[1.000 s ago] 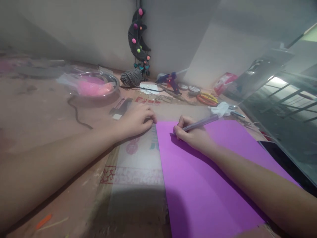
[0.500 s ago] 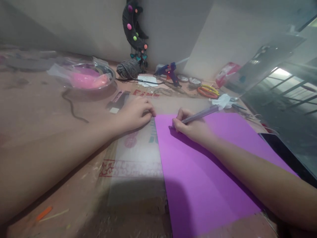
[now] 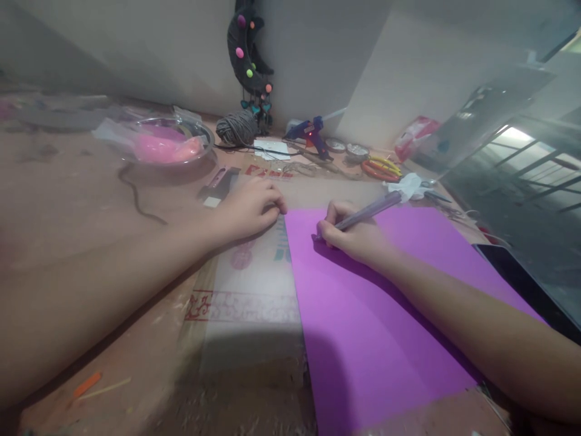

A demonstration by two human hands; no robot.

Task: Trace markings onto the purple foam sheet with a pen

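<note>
A bright purple sheet of paper (image 3: 381, 345) lies right of centre on the table. My right hand (image 3: 347, 227) rests on its upper part, fingers closed around a pen (image 3: 372, 209). The pen slants up to the right, its lower tip at the paper near the upper left corner. My left hand (image 3: 254, 206) lies palm down with fingers loosely bent and apart, its fingertips at the sheet's upper left corner. Under that hand and beside the sheet is a clear-covered printed board or wrapper (image 3: 254, 309) with red patterns.
Along the back are a bowl (image 3: 209, 142) with pink packets, grey yarn (image 3: 236, 127), a glue gun (image 3: 313, 134), and red and yellow-handled tools (image 3: 381, 168). A dark moon ornament (image 3: 240, 45) hangs behind. A dark flat device (image 3: 521, 284) lies right; an orange piece (image 3: 87, 384) lies front left.
The whole view has shifted slightly. The pen tip and my right hand have moved a very little toward me on the sheet; my left hand stays in place.
</note>
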